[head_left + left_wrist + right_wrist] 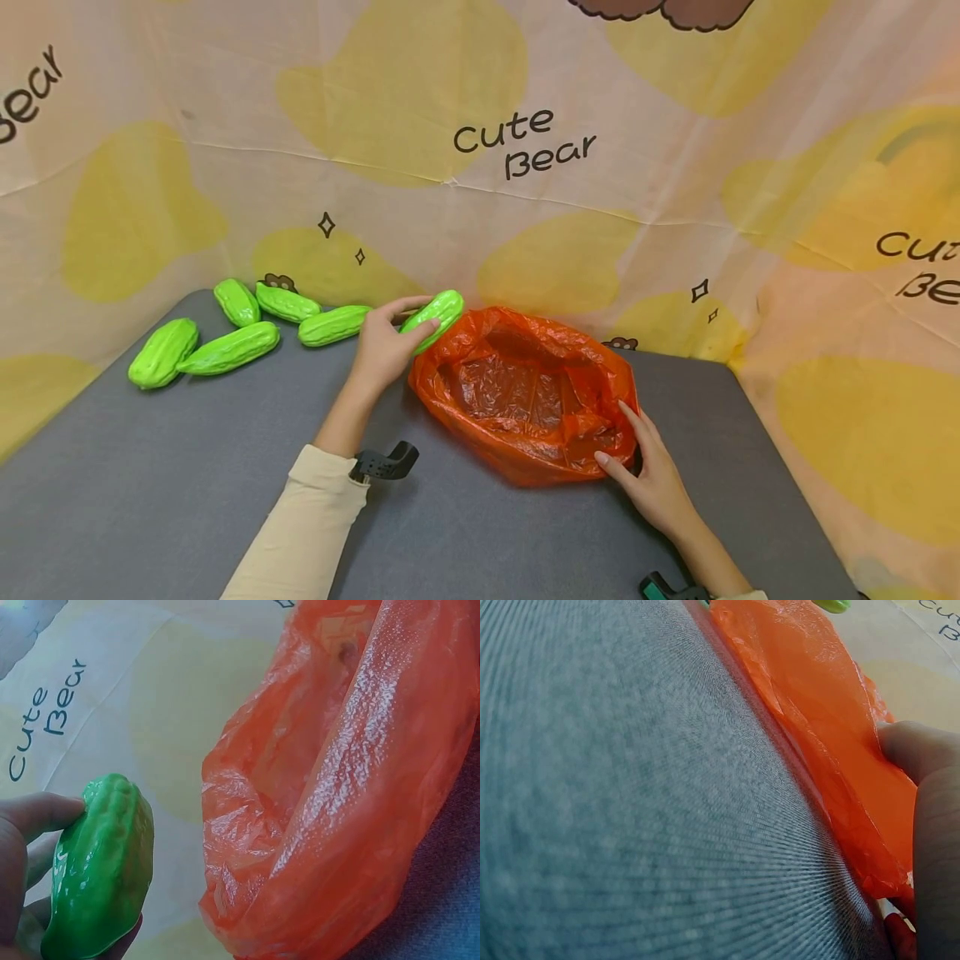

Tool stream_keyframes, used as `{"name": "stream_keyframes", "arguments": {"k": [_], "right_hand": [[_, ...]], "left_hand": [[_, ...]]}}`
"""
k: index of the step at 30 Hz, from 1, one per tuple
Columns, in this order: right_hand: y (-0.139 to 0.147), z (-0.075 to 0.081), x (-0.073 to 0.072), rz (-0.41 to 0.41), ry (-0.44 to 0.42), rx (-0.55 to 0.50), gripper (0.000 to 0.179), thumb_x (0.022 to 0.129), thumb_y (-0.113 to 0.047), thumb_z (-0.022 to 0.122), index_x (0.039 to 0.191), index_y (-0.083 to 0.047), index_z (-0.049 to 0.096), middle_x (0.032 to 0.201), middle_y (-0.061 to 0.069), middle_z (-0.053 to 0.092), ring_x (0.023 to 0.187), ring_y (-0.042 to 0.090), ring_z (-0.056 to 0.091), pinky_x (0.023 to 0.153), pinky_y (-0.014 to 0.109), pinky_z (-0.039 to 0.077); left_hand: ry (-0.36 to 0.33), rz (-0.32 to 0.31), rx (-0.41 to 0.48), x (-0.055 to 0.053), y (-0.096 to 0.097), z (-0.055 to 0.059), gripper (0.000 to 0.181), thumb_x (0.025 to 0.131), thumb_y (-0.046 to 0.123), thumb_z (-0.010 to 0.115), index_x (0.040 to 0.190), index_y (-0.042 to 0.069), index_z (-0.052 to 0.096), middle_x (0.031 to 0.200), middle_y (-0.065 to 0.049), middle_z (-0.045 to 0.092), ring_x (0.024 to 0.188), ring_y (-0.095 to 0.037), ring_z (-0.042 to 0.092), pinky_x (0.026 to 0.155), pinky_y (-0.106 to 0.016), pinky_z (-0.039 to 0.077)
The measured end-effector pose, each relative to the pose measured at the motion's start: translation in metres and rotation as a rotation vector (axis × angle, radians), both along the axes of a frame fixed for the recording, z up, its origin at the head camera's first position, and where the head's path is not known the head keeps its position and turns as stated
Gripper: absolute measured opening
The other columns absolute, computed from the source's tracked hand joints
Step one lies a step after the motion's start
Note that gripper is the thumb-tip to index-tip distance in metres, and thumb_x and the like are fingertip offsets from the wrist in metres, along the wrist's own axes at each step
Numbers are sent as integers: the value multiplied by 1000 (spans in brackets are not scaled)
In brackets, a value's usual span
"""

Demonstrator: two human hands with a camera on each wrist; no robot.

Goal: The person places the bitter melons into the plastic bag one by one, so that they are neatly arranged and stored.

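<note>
My left hand holds a glossy green bitter melon above the left rim of an orange-red plastic bag. In the left wrist view, the thumb and fingers wrap the bitter melon, which is apart from the bag. The bag stands with its mouth wide and facing up; I see only crumpled plastic inside. At the bag's right side, my right hand grips the rim. The right wrist view shows the thumb pressed on the plastic, with the other fingers mostly hidden.
Several more bitter melons lie in a loose group at the table's back left. The grey table meets a patterned cloth backdrop behind and at the sides. Dark straps sit on the wrists.
</note>
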State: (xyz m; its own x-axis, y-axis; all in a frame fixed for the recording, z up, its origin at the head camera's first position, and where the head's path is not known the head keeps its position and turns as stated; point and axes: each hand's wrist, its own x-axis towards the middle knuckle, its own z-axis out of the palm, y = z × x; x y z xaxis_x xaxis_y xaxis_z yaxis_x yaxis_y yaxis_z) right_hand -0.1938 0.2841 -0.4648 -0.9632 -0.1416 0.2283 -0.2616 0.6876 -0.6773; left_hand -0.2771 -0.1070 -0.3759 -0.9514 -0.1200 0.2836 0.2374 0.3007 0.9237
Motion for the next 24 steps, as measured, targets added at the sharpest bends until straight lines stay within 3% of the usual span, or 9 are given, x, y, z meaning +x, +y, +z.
{"name": "stream_keyframes", "arguments": {"k": [18,24], "right_hand": [[0,-2,-2,4,-2,3,82,91,-30,75,160,-19,31,164,27,23,147,52,28,109,77,28],[1,-2,-1,6,1,1,82,91,-30,75,160,-19,31,163,28,23,147,53,27,108,78,27]], "left_hand": [[-3,-32,-21,1,4,-2,39,89,21,76,127,12,71,127,-14,70,114,-31,67,79,-28,54],[-19,-52,-26,1,7,-3,39,89,21,76,126,12,71,123,-16,72,110,-30,70,74,-24,55]]}}
